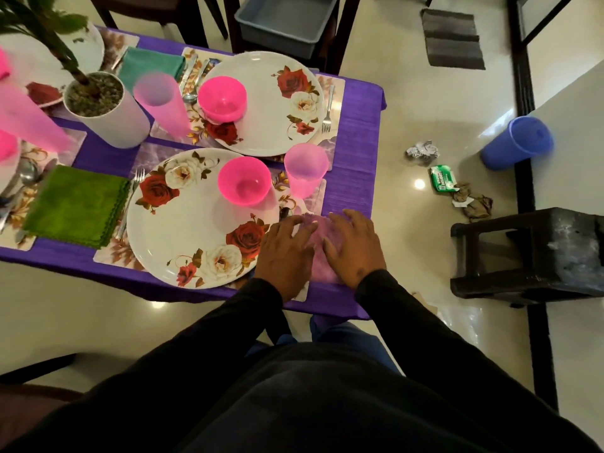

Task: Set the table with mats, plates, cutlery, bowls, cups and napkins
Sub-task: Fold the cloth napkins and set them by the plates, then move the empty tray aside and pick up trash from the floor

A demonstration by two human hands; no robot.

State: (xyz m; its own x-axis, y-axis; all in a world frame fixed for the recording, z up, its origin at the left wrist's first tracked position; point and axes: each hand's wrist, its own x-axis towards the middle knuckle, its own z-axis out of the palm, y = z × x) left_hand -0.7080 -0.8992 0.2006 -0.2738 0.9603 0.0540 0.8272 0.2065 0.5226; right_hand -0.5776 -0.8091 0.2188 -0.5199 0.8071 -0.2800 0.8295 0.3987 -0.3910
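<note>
There is just one camera, worn on the person's head. It looks steeply down and a bit forward. The desk fills the upper left of the frame, close by. The floor fills the right side, farther away.

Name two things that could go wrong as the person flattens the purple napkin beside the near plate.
1. Both hands, left hand and right hand, press the purple napkin close to the near plate; a sideways slip might nudge the plate and the pink bowl on it.
2. The pink cup stands just beyond the fingertips; reaching forward could tip it.
</note>
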